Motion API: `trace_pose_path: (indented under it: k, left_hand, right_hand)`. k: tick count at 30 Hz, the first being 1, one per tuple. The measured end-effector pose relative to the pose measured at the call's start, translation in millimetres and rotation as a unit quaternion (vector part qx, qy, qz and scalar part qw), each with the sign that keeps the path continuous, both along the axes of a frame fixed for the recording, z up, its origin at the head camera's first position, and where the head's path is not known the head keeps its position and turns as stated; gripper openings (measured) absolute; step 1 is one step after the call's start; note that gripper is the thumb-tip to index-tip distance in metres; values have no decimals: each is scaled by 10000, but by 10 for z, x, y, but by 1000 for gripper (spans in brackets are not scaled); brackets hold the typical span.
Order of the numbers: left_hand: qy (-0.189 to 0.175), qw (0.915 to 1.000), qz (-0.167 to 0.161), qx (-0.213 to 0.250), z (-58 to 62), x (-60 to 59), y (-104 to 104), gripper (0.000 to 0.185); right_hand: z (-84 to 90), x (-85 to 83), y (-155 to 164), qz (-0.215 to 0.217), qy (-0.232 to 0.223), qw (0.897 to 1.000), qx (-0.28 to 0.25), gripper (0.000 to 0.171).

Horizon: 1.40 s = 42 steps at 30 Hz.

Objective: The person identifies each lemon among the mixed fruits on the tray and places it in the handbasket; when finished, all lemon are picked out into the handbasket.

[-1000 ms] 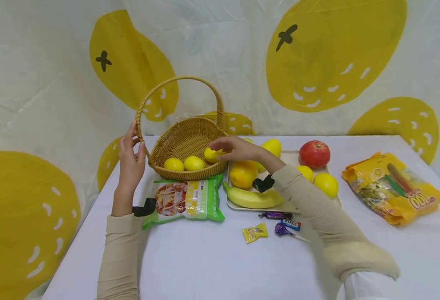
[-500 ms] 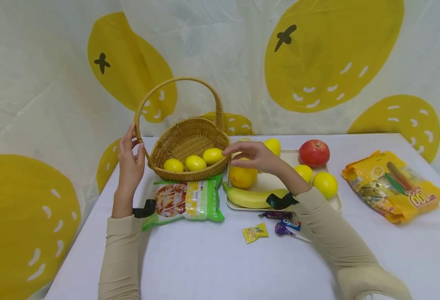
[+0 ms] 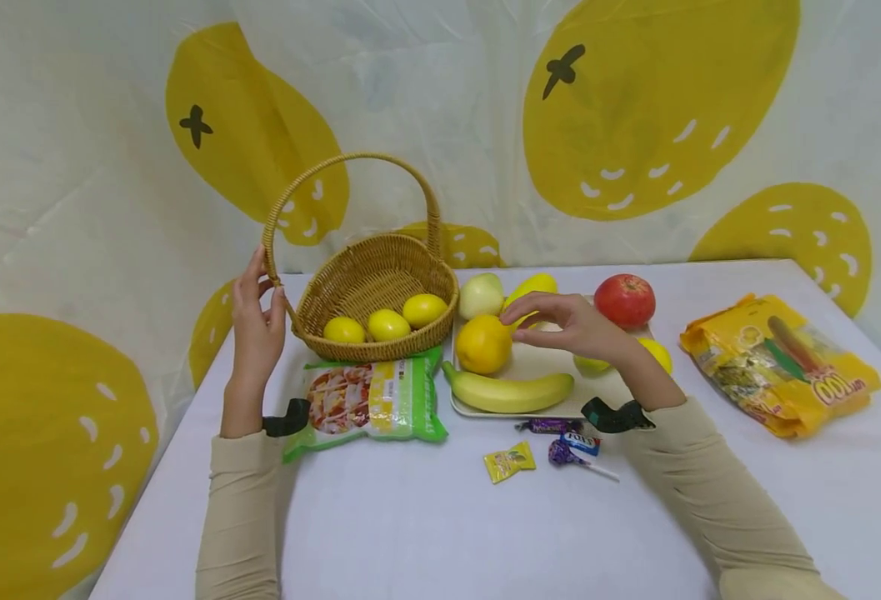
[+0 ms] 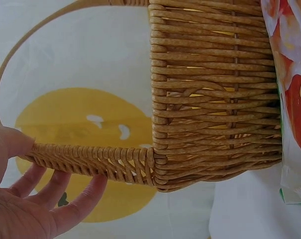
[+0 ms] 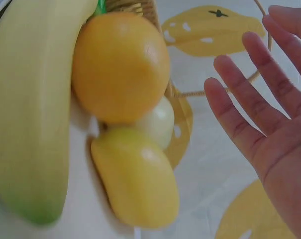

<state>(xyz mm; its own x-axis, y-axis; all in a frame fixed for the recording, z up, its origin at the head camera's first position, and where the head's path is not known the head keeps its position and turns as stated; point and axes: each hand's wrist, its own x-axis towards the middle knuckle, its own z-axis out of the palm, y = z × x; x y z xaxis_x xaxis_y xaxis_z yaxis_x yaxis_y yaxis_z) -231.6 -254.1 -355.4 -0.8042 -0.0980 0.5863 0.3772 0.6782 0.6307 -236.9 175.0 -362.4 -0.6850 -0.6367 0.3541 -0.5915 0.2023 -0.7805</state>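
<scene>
A wicker basket (image 3: 372, 354) holds three lemons (image 3: 388, 325) in a row along its front. My left hand (image 3: 258, 333) holds the left side of its arched handle (image 4: 90, 158), thumb on one side and fingers on the other. My right hand (image 3: 568, 323) hovers above a cream tray (image 3: 541, 362), fingers spread and holding nothing. Just left of its fingertips sits an orange (image 3: 483, 343). Around it lie a banana (image 3: 511, 392), a mango (image 5: 140, 181) and a pale round fruit (image 3: 481, 296). A red pomegranate-like fruit (image 3: 624, 301) is at the tray's far right.
A green-edged food packet (image 3: 372, 400) lies before the basket. Wrapped sweets, including a yellow one (image 3: 510, 462), and a lollipop (image 3: 563, 452) lie before the tray. A yellow snack bag (image 3: 781, 367) rests on the right. A patterned cloth hangs behind.
My right hand has let go of the third lemon in the basket and moved right, over the tray. My left hand stays on the basket handle.
</scene>
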Motion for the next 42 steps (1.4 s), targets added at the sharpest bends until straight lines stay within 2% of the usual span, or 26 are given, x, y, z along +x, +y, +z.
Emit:
trace_pose_path:
  k: [3,13,18,22,26,35,42]
  left_hand:
    - [10,10000,-9,18,9,-2,-3,61]
    - [-29,10000,19,35,17,8,8,60]
    - [26,10000,66,0,18,2,11,60]
    - [96,9999,45,-11,-1,-15,7,59]
    - [82,10000,46,11,-7,-9,2,59]
    - [42,10000,80,-21,4,13,-2,59]
    - [28,10000,-11,59,3,15,9,61]
  right_hand:
    - [-33,12,170,-313,159,9988,343,24]
    - [-262,112,674,-1020,170,9930,568,21]
    - [-301,138,820,-1232,457,9872,901,21]
    - [-300,155,908,-1452,270,9803,1311,22]
    - [-283,160,959,-1370,-14,9782,1563,26]
    - [-314,108,929,-1060,-20,9755,1928,40]
    - [-296,71,821,-1109,-350,9643,2380,50]
